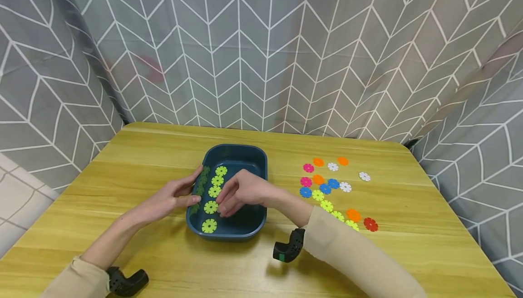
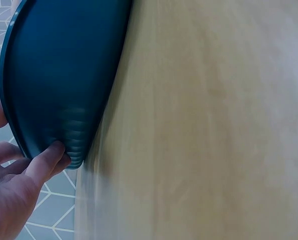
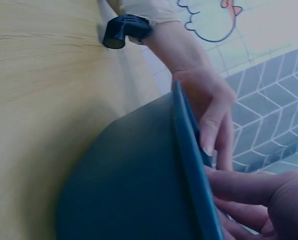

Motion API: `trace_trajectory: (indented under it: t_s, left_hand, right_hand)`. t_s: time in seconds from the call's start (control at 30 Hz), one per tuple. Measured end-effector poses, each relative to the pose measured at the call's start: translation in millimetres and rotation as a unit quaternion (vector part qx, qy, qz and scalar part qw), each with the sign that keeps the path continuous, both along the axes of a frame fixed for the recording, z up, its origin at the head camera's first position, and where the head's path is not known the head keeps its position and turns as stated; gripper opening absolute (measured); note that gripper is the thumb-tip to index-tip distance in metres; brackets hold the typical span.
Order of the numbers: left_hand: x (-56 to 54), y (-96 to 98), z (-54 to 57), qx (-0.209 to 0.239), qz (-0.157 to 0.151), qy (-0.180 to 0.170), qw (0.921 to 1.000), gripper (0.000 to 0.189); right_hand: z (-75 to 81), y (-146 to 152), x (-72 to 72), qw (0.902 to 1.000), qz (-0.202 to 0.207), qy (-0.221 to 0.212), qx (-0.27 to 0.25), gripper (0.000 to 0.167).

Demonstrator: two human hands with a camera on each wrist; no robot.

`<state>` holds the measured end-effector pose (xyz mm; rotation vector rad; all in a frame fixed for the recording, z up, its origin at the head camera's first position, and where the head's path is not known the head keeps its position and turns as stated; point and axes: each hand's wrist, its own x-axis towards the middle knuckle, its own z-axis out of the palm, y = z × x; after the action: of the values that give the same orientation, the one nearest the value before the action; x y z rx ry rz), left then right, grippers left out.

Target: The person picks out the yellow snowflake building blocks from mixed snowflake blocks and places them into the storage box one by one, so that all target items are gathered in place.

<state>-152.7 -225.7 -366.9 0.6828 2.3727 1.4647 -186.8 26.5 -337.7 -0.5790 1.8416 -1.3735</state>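
Note:
A dark blue plastic bin [image 1: 245, 233] stands on the table. My left hand [image 1: 180, 193] grips its left wall, thumb over the rim; the left wrist view shows the fingers [image 2: 46, 162] at the ribbed end. Inside the bin, a column of several yellow-green notched discs [image 1: 209, 226] lies along the left side, mirrored faintly in the wall. My right hand [image 1: 243, 191] reaches into the bin from the right, its bent fingertips right at the edge of a yellow-green disc [image 1: 210, 207]. I cannot tell whether those fingers pinch anything.
Right of the bin lie loose discs: pink [image 1: 306, 182], orange [image 1: 353, 215], blue [image 1: 305, 192], white [image 1: 365, 177] and red [image 1: 371, 224]. A slanting row of yellow-green discs [image 1: 326, 206] runs down to the right sleeve [image 1: 347, 243]. A patterned curtain [image 1: 253, 62] hangs behind the table [image 1: 135, 162].

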Motion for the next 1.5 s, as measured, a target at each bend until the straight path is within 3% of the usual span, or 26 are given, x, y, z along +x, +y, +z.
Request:
trace_trajectory:
  t_s: [0.33,0.5,0.67,0.93,1.5]
  left_hand:
    - [0.6,0.9,-0.5,0.006,0.003,-0.006,1.0,0.077]
    - [1.3,0.5,-0.7,0.008,0.007,-0.01,0.9999,0.078]
    - [1.7,0.7,0.1,0.013,0.003,-0.016,0.9998,0.078]
    - [1.0,1.3,1.6,0.018,-0.002,-0.016,0.9997,0.078]
    - [1.5,1.3,2.4,0.013,-0.001,-0.019,0.9997,0.078]
  right_hand:
    - [12.1,35,2.2,0.9974,0.008,0.047,-0.054,0.025]
    - [11.4,61,-0.3,0.9962,-0.011,0.058,-0.064,0.026]
    - [8.4,90,-3.9,0.994,-0.06,0.052,-0.075,0.03]
    - [-0.7,137,-7.9,0.9869,-0.137,0.074,-0.042,0.044]
    - [-26.8,201,-8.5,0.9757,-0.2,0.09,-0.002,0.046]
